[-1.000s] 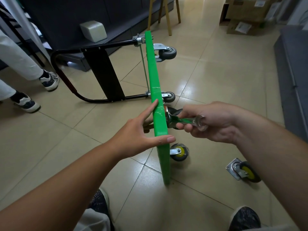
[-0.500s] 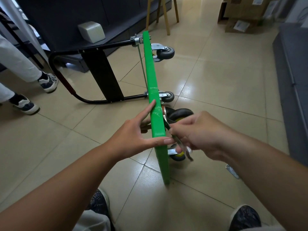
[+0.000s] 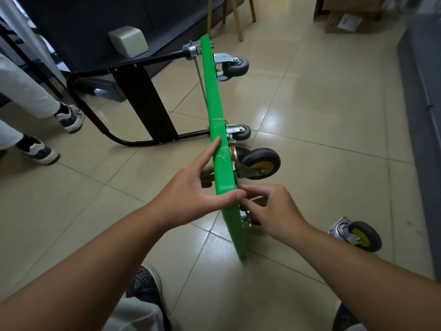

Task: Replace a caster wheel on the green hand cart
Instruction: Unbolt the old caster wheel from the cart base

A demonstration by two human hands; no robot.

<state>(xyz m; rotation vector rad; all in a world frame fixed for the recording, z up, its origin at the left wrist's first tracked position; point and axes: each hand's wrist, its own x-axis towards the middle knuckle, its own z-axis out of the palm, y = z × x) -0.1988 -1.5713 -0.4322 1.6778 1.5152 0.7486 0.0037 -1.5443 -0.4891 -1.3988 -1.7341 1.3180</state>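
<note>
The green hand cart [image 3: 216, 111] stands on its side on the tiled floor, wheels facing right. My left hand [image 3: 191, 194] grips its upper edge, thumb over the top and forefinger stretched along it. A large black caster with a yellow hub [image 3: 260, 163] sits on the underside. Just below it my right hand [image 3: 274, 211] curls in a pinch against the underside. Only a pale sliver of the wrench shows between its thumb and forefinger. A second yellow-hub caster's plate [image 3: 247, 220] peeks out under that hand. One loose caster [image 3: 358, 235] lies on the floor to the right.
Two small grey casters [image 3: 235, 65] [image 3: 241, 132] sit at the cart's far end, where the black handle [image 3: 95, 115] lies on the floor. Another person's legs and shoes [image 3: 69, 115] stand at left. A dark grey unit [image 3: 424, 115] lines the right side; cardboard boxes [image 3: 350, 20] stand far back.
My right hand swung the wrench down from level, then drew in close under the deck's edge. The big caster and the loose caster are uncovered now. My left hand has kept its hold.
</note>
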